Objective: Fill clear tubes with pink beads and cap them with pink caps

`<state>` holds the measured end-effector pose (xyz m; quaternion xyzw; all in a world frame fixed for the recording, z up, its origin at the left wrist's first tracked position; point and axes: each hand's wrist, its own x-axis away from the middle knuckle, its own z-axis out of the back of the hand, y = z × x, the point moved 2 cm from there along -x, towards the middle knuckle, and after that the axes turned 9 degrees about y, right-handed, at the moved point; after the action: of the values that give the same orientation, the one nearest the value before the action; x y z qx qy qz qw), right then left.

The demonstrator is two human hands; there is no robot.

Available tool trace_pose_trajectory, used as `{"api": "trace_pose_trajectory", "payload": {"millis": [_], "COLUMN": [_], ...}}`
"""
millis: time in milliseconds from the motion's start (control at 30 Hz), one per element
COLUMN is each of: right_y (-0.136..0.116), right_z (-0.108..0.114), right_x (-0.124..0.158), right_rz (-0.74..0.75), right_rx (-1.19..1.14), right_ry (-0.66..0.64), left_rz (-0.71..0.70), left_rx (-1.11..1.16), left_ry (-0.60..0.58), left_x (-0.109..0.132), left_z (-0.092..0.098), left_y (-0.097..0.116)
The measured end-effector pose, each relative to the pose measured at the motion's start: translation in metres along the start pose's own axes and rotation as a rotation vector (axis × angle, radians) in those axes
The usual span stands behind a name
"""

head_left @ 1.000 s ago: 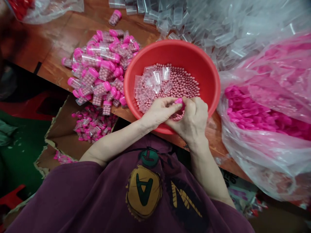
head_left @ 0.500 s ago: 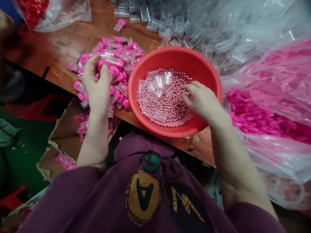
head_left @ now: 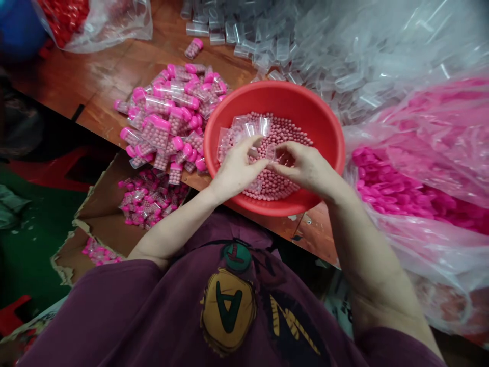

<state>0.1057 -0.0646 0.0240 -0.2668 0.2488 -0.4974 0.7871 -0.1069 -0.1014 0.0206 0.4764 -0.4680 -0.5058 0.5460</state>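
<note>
A red plastic bowl [head_left: 336, 137] holds many small pink beads [head_left: 277, 181] and several empty clear plastic tubes [head_left: 239, 133]. My right hand [head_left: 311, 168] is over the beads, with thumb and fingers closed around a clear plastic tube [head_left: 271, 152] that is partly hidden. From the left, my left hand [head_left: 239, 168] reaches in over the bowl, its thumb close to that tube and its fingers apart. Left of the bowl lies a heap of bead-filled bottles [head_left: 156, 131] with pink caps.
More filled bottles lie in a cardboard box [head_left: 101, 204] below the table edge. Loose clear tubes [head_left: 282, 48] spread behind the bowl. Pink caps [head_left: 393, 178] fill a plastic bag at right. A bag of red pieces [head_left: 66, 20] sits at far left on the wooden table [head_left: 103, 66].
My left hand has moved right from the bottle heap to the bowl, beside my right hand. My right hand stays over the beads and now shows a clear tube between its fingers.
</note>
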Motion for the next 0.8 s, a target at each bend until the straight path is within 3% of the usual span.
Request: {"api": "trace_pose_trajectory", "payload": {"millis": [133, 233, 500, 567, 633, 733, 800], "right_y": [-0.021, -0.026, -0.026, -0.018, -0.004, 0.024, 0.043], "right_z": [0.002, -0.003, 0.005, 0.013, 0.026, 0.047, 0.059], "right_x": [0.031, 0.043, 0.059, 0.067, 0.079, 0.105, 0.126], "right_rz": [-0.104, -0.145, -0.093, -0.069, -0.089, -0.201, -0.285], "right_rx": [-0.266, -0.375, -0.232, -0.184, -0.206, -0.257, -0.155], "right_ry": [0.081, 0.124, 0.175, 0.317, 0.542, 0.834, 0.901], "left_rz": [-0.013, -0.076, -0.1, -0.184, -0.299, -0.489, -0.629], "left_rx": [0.09, 0.047, -0.052, -0.196, -0.46, -0.936, -1.15], "left_ry": [-0.195, -0.255, -0.416, -0.396, -0.401, -0.519, -0.602], "left_x": [0.004, 0.005, -0.018, -0.032, -0.047, -0.059, -0.061], "left_z": [-0.007, -0.008, -0.023, -0.024, -0.026, -0.038, -0.051], "left_y": [0.003, 0.01, 0.007, 0.006, 0.005, 0.002, 0.001]}}
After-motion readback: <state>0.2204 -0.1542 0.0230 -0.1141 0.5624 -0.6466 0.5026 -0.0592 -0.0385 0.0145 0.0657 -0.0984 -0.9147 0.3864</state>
